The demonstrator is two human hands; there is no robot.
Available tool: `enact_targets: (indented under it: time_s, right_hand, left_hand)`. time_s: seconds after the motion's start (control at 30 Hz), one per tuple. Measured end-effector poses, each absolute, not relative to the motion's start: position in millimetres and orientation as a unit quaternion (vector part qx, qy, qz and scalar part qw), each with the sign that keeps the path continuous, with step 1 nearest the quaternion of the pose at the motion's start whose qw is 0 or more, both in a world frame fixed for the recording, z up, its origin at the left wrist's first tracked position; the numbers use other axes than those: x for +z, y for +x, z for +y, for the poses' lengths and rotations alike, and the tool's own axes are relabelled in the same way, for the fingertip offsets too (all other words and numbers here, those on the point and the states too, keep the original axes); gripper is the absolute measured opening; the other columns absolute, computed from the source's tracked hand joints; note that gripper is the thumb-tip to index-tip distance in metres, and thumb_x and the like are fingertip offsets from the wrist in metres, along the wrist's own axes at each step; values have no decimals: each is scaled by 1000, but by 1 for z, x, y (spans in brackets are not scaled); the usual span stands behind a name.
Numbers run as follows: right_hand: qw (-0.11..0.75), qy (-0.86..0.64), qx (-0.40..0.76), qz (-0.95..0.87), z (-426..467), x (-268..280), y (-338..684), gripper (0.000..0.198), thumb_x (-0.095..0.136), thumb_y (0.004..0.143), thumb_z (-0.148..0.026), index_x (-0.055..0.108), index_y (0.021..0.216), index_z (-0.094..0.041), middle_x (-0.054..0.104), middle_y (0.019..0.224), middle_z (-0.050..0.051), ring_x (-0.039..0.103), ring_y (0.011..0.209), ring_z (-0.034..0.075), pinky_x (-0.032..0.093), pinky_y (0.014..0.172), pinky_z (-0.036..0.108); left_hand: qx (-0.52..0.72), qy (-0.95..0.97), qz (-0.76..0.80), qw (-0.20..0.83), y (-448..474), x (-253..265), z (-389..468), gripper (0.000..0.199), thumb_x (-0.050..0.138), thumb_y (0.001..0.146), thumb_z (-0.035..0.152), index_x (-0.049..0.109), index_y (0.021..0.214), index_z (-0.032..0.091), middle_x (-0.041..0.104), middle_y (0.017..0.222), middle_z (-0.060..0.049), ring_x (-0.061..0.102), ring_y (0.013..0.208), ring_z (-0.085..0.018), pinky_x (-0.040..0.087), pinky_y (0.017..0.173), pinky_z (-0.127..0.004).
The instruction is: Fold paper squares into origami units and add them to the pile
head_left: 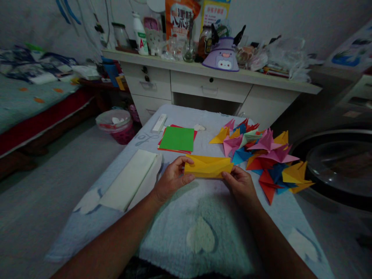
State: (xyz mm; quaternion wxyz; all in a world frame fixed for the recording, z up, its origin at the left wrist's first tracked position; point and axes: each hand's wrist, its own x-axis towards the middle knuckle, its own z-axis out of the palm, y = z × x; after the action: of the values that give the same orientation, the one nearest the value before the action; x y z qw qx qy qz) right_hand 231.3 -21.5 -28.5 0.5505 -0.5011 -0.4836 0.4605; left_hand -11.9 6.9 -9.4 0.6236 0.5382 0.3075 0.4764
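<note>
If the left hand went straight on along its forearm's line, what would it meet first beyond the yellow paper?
Past the yellow paper, probably the folded paper shapes, since the left hand points forward and rightward. Its height above the cloth is unclear, so it might pass over them.

this looks like a room in someone's home. there is a bed (17, 99) with a red side on the left, and a washing machine (334, 164) with a round door on the right. a white counter (203, 84) with drawers holds jars (120, 37), a bottle (140, 35) and a purple hat (222, 54). a pink bin (123, 134) sits on the floor (66, 159).
</note>
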Motion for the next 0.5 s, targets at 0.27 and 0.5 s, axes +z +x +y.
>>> enact_targets:
  time_s: [0.27, 0.5]
  right_hand:
    - [557, -488, 447, -501, -25, -18, 226, 20, 71, 79, -39, 66, 91, -23, 70, 88, 2, 65, 80, 17, 53, 75, 30]
    - [599, -504, 403, -474, -24, -16, 226, 16, 70, 78, -39, 64, 78, -24, 65, 81, 0, 60, 75, 15, 51, 72, 27]
  left_hand:
    - [480, 544, 416, 548, -10, -13, 10, 19, 71, 75, 32, 65, 85, 16, 63, 80, 0, 57, 72, -13, 45, 66, -23]
    - [470, 563, 428, 527, -12, -18, 10, 17, 73, 73, 31, 65, 82, 18, 62, 77, 2, 57, 71, -12, 45, 65, -22]
